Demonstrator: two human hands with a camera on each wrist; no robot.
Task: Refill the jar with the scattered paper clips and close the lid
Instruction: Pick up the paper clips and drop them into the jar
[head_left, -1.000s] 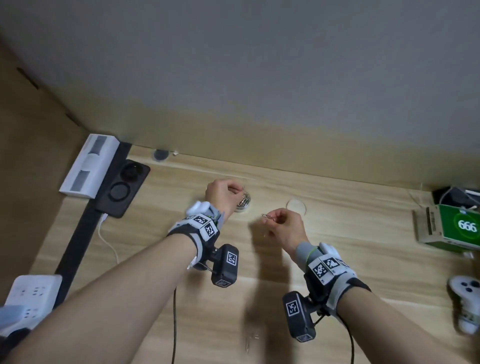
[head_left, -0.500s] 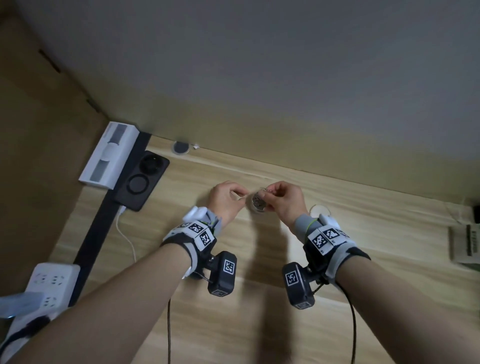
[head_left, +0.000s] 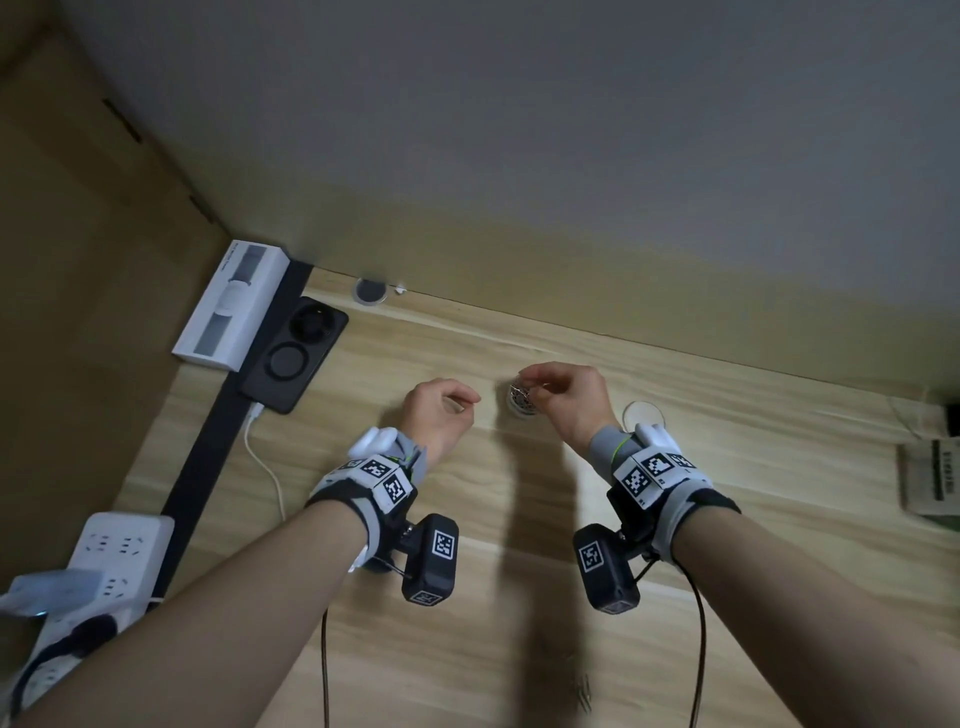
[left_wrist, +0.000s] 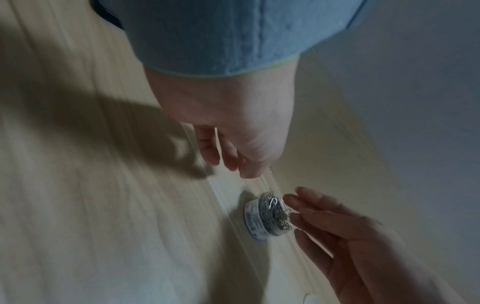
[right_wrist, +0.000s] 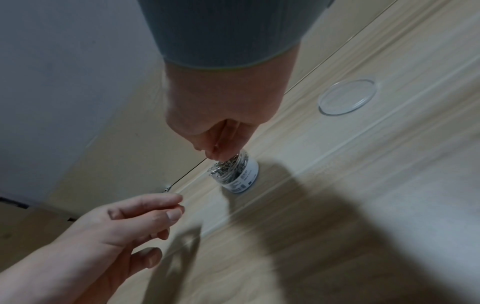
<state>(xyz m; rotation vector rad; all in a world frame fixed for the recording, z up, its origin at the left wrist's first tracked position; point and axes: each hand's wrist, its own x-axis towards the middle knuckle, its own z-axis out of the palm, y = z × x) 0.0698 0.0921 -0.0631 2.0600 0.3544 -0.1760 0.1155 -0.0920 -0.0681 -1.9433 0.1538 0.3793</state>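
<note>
A small clear jar heaped with silver paper clips stands on the wooden desk, with no lid on it. My right hand hovers over its mouth and pinches paper clips at the rim; the right wrist view shows the same fingertips touching the heap in the jar. My left hand hangs a short way left of the jar, fingers loosely curled, holding nothing. The clear round lid lies flat to the jar's right. A few loose paper clips lie near the desk's front edge.
A black phone with a white cable, a white box and a white power strip line the left side. A cardboard box sits at the far right. The wall runs just behind the jar.
My right hand carried the paper clips left to the jar's mouth. My left hand, which held the jar before, has let go and drawn off to the left.
</note>
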